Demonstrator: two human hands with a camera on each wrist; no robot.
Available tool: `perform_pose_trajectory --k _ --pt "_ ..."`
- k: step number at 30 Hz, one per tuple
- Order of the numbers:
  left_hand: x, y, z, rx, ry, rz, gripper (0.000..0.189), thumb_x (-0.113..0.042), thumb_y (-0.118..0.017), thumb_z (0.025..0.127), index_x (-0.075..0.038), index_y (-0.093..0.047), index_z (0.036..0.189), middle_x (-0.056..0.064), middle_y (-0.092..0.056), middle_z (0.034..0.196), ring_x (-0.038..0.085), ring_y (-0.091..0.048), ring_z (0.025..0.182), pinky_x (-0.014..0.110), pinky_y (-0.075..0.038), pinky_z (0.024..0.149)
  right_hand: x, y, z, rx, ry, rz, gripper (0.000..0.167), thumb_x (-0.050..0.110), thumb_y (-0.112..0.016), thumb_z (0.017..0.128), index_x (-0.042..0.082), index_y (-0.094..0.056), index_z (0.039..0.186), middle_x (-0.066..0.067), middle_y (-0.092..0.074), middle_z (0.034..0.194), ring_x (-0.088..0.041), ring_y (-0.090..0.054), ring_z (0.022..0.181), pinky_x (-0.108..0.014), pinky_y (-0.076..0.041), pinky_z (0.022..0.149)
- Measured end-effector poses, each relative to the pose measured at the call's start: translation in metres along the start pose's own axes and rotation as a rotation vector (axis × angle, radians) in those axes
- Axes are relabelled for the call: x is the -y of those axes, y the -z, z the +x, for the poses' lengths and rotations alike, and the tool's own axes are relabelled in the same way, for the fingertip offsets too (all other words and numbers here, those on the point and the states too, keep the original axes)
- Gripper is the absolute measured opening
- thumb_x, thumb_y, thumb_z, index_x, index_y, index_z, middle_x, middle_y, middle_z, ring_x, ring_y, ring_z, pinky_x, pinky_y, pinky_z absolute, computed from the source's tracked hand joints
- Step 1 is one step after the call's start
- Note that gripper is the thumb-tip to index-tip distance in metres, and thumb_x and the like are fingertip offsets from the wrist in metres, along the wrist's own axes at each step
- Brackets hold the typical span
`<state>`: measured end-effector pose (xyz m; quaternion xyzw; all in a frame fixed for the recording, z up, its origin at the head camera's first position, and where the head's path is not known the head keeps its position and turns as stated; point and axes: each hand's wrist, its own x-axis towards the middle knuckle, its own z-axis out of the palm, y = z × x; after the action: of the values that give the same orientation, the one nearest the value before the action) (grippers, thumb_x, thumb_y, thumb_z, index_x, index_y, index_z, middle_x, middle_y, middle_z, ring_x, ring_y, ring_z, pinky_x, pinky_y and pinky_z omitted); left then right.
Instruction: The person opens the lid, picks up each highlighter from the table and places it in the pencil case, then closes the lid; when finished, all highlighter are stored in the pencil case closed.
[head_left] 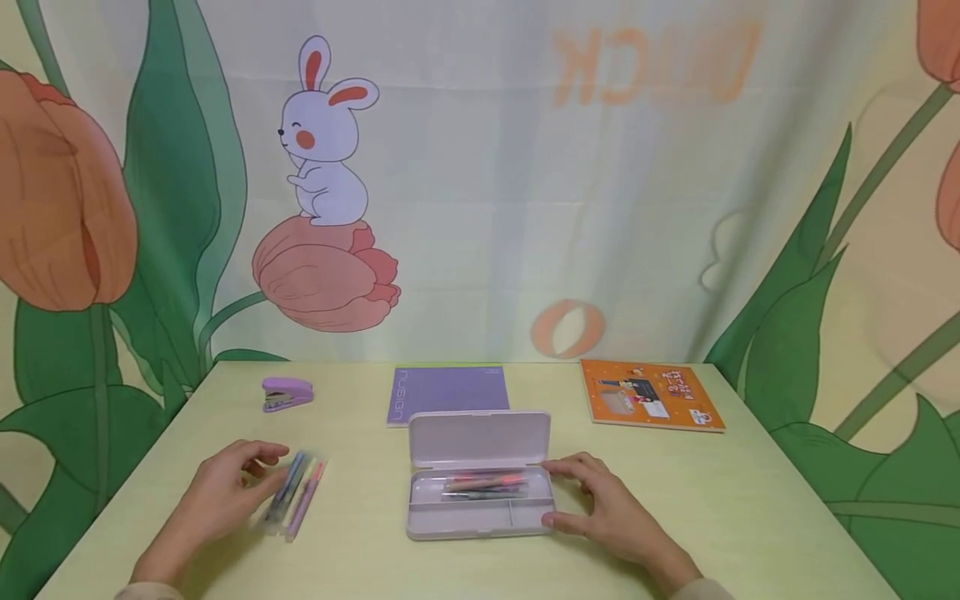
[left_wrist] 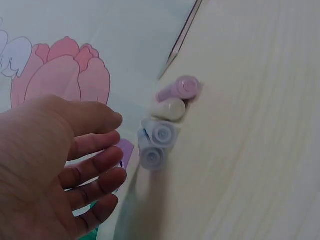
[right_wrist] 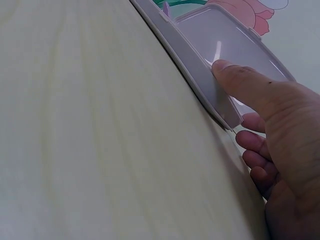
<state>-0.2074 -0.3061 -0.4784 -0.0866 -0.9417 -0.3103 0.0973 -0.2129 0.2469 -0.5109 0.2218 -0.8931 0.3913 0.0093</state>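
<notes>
My left hand (head_left: 234, 485), fingers loosely bent and spread, hovers beside several capped pens (head_left: 303, 504) lying side by side on the table. In the left wrist view, a purple pen (left_wrist: 182, 87), a cream one (left_wrist: 170, 109) and two blue-grey ones (left_wrist: 159, 137) show their ends, with a gap between them and my fingertips. A pale lilac pencil case (head_left: 457, 521) lies with its lid (head_left: 480, 439) raised. Several pens (head_left: 483, 483) rest in its long rear compartment. My right hand (head_left: 607, 508) holds the case's right end, thumb on the front rim, fingers toward the hinge corner.
A purple stapler (head_left: 287, 393) stands at the back left. Behind the pencil case is a purple notebook (head_left: 447, 396), partly hidden by the lid. An orange book (head_left: 652, 396) lies at the back right. A printed curtain (head_left: 465, 208) hangs along the table's far edge.
</notes>
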Motion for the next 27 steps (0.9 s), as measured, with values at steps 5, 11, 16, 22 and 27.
perform_pose_trajectory --k 5,11,16,22,27 --pt "0.004 0.0 0.001 0.052 0.051 0.032 0.032 -0.019 -0.085 0.099 -0.002 -0.078 0.126 0.003 -0.074 0.11 0.018 -0.066 0.097 0.034 -0.057 0.081 0.0 0.0 0.001 -0.005 0.001 0.002 0.072 0.057 -0.09 0.088 0.028 -0.067 0.15 0.007 -0.064 0.139 -0.021 -0.058 0.128 -0.037 -0.052 0.106" --pt "0.006 0.0 0.003 0.063 0.053 0.06 0.031 -0.014 -0.085 0.096 -0.002 -0.079 0.123 0.005 -0.074 0.11 0.02 -0.065 0.096 0.036 -0.055 0.08 0.002 0.0 0.001 -0.013 0.0 0.001 0.072 0.057 -0.09 0.088 0.026 -0.068 0.15 0.007 -0.065 0.139 -0.021 -0.058 0.127 -0.037 -0.052 0.106" --pt "0.01 -0.001 0.005 0.045 0.033 0.079 0.028 -0.004 -0.08 0.093 -0.001 -0.08 0.12 0.004 -0.07 0.101 0.018 -0.059 0.089 0.032 -0.05 0.074 0.001 0.0 0.001 -0.023 0.007 -0.005 0.072 0.056 -0.091 0.088 0.025 -0.069 0.149 0.007 -0.065 0.138 -0.019 -0.059 0.126 -0.036 -0.052 0.105" --pt "0.015 -0.002 0.002 -0.029 0.025 0.108 0.028 0.0 -0.077 0.092 -0.001 -0.078 0.12 0.005 -0.069 0.101 0.019 -0.058 0.087 0.034 -0.049 0.073 0.0 -0.001 0.0 -0.01 -0.011 0.004 0.071 0.054 -0.092 0.088 0.027 -0.068 0.149 0.008 -0.065 0.138 -0.021 -0.059 0.127 -0.036 -0.052 0.107" --pt "0.008 -0.003 -0.001 -0.104 -0.005 0.118 0.028 -0.001 -0.078 0.094 -0.003 -0.077 0.122 0.011 -0.07 0.109 0.021 -0.06 0.089 0.037 -0.05 0.074 0.001 -0.002 -0.001 -0.008 -0.015 0.005 0.069 0.054 -0.092 0.088 0.027 -0.069 0.148 0.008 -0.065 0.138 -0.021 -0.058 0.127 -0.036 -0.052 0.106"
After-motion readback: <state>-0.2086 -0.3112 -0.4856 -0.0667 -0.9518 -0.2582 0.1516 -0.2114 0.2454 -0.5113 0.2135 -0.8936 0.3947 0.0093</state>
